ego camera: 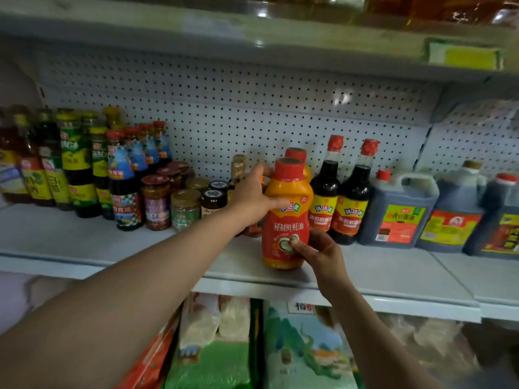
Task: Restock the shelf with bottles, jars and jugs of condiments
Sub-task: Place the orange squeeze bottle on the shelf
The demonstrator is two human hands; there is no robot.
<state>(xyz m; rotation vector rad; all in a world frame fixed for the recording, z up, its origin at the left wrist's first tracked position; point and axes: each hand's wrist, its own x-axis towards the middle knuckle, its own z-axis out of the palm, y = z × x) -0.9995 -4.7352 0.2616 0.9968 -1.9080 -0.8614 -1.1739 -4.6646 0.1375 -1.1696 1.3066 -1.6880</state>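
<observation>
Your left hand hides the left shoulder of the orange bottle and most of the small bottle behind it. A second orange bottle shows only its cap. The jugs at right are cut off, and the labels on the far-left bottles blur.

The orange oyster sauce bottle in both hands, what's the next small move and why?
Probably slide the orange oyster sauce bottle back against the identical bottle behind it, then let go: it stands upright near the shelf front, with the left hand and right hand gripping it.
</observation>
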